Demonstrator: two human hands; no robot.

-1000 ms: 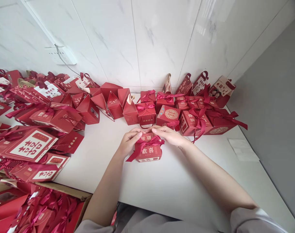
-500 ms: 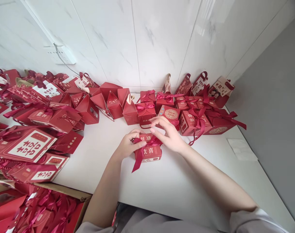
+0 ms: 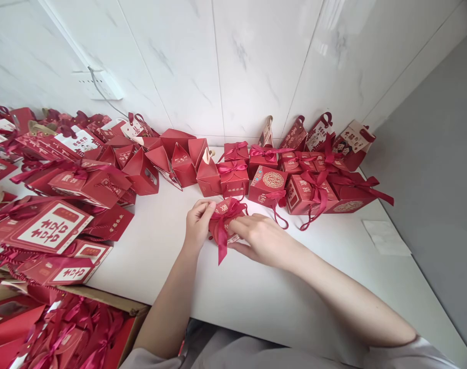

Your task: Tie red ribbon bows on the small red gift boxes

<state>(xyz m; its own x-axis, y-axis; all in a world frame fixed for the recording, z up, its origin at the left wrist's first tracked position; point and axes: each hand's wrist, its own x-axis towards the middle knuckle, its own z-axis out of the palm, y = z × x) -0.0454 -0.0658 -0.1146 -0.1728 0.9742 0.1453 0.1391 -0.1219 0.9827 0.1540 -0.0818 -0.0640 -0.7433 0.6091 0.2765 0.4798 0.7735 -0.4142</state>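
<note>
A small red gift box (image 3: 224, 221) with gold characters and a dark red ribbon bow sits between my two hands on the white table (image 3: 256, 292). My left hand (image 3: 198, 224) grips its left side, fingers curled at the top edge. My right hand (image 3: 261, 237) wraps around its right and front side, covering most of the front face. One ribbon tail (image 3: 222, 250) hangs down in front of the box. The box is just short of the row of finished boxes (image 3: 271, 183).
Red ribboned boxes line the wall (image 3: 306, 169) to the right. Folded red boxes and bags pile up at the left (image 3: 64, 195). A cardboard carton (image 3: 83, 328) of red boxes stands at lower left. A white paper slip (image 3: 386, 237) lies near the table's right edge.
The box has moved away from me toward the row of boxes. My right hand came down from above the bow and now wraps the box's front and right side.
</note>
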